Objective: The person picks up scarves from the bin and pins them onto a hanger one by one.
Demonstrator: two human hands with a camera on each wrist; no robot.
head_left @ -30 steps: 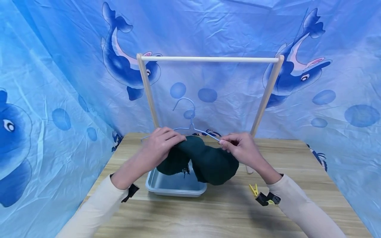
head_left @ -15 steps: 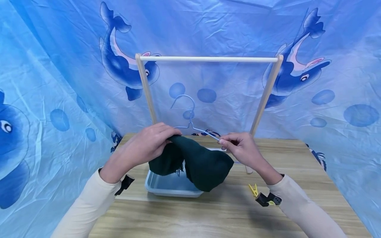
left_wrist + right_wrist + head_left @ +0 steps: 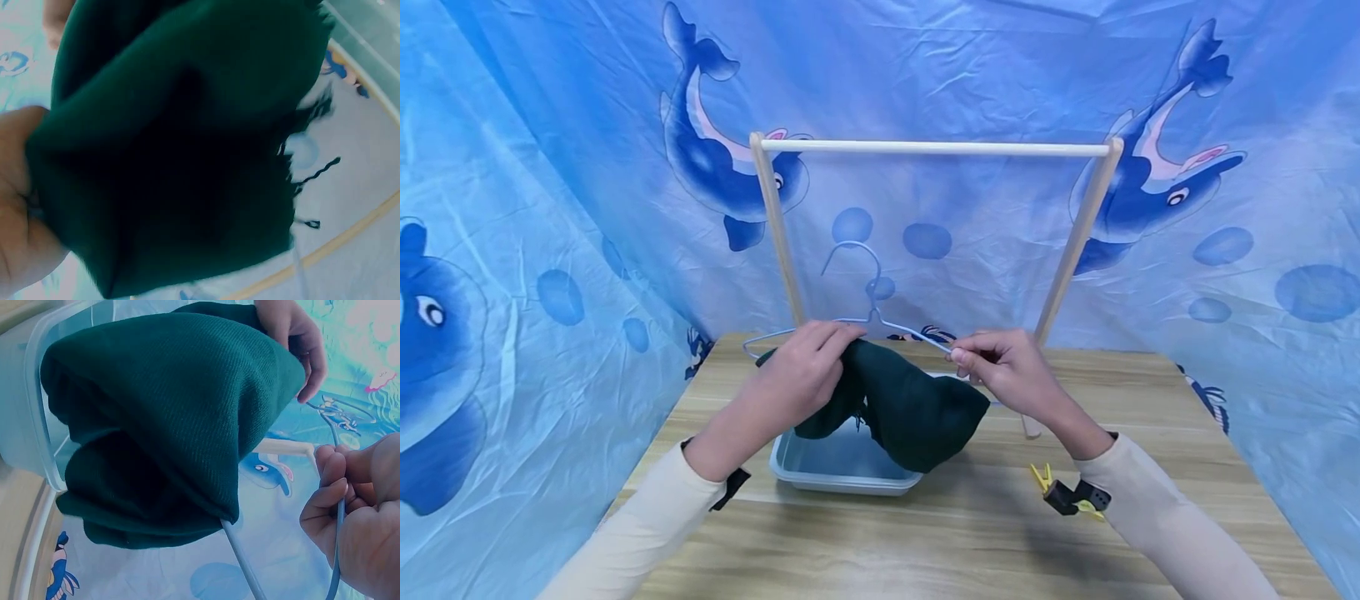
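Wood-grained worktop (image 3: 887, 550) before me, bearing a pale-blue tub (image 3: 850, 484), a standing wooden rack (image 3: 932, 148) and, to my right, yellow clothespins (image 3: 1042, 478), partly hidden.

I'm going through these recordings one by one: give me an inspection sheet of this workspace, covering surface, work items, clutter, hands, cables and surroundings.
Surface: wood-grain table.
Work items: dark green fringed cloth, folded over the lower bar of a light blue wire hanger; pale blue plastic tray, partly hidden by the cloth.
Clutter: yellow plastic clip beside the right wrist.
Hands: left hand grips the cloth; right hand pinches the hanger's sloping wire.
Cables: nothing seen.
Surroundings: wooden rack with a white crossbar; blue dolphin-print fabric backdrop.
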